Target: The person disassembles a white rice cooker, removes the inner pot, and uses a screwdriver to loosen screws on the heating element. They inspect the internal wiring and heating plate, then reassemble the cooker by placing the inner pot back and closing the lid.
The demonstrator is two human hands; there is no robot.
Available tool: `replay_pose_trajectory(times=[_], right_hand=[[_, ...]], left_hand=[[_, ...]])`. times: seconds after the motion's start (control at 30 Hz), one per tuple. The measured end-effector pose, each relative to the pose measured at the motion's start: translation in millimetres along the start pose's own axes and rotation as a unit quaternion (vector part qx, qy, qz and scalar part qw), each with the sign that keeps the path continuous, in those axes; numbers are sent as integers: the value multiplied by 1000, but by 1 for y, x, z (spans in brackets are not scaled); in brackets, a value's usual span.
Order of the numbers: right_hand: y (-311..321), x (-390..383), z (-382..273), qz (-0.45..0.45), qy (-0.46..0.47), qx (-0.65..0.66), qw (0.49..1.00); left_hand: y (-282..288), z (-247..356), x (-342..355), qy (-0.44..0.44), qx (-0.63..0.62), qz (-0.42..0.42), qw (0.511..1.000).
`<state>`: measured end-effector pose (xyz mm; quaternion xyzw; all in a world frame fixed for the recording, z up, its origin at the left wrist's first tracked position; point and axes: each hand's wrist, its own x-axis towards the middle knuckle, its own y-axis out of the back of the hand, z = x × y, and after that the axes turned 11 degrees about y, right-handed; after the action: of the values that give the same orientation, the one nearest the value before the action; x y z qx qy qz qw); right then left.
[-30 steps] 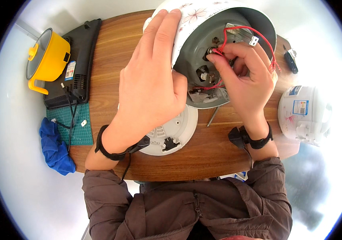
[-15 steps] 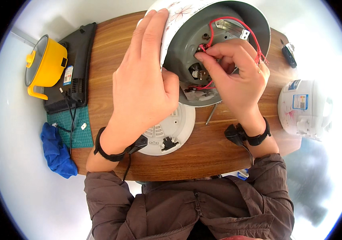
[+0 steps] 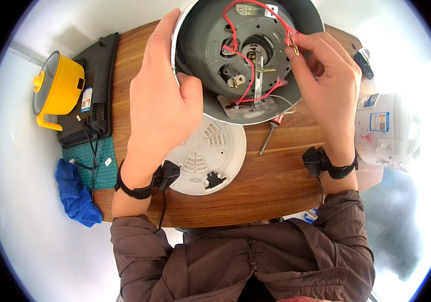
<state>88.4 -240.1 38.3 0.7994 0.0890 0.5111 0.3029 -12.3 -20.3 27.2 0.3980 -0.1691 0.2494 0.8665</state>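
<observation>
An upturned appliance housing [image 3: 205, 75] exposes its grey metal inside, with red wires, brackets and a central round fitting with a spring. My left hand [image 3: 162, 108] grips its left side, fingers along the outside and thumb bent at the rim. My right hand [image 3: 328, 85], at the housing's right, pinches the frayed end of a red wire [image 3: 291, 36] near a small yellow loop. Below the housing lies a round white vented base plate [image 3: 208, 161]. A screwdriver [image 3: 268, 138] lies beside it on the wooden table [image 3: 255, 191].
A yellow pot [image 3: 64, 88] sits on a black flat appliance [image 3: 97, 100] at left, above a green cutting mat [image 3: 102, 168] and blue cloth [image 3: 77, 196]. A white cooker [image 3: 384, 131] stands at right, and a small dark tool [image 3: 364, 65] lies behind my right hand.
The housing has moved left and up, exposing more of the base plate and screwdriver. My right hand has moved from inside the housing to its right side with the red wire end.
</observation>
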Motion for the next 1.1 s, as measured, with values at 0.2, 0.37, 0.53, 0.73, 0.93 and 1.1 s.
replay_pose_trajectory(times=[0.2, 0.37, 0.53, 0.73, 0.93, 1.1], right_hand=[[2, 2, 7, 8, 18, -11, 1000], [4, 6, 20, 53, 58, -105, 991], [0, 6, 27, 27, 42, -110, 993], [-7, 6, 11, -118, -163, 40, 979], [-20, -1, 18, -118, -189, 187, 957], [-22, -1, 16, -123, -166, 161, 965]], left_hand=[[2, -13, 2, 38, 0, -4, 999], [3, -22, 6, 45, -26, -4, 999], [4, -33, 11, 84, -37, -9, 996], [7, -54, 19, 117, -70, -20, 990], [6, -63, 25, 147, -124, -25, 981], [8, -65, 29, 183, -132, -41, 973]])
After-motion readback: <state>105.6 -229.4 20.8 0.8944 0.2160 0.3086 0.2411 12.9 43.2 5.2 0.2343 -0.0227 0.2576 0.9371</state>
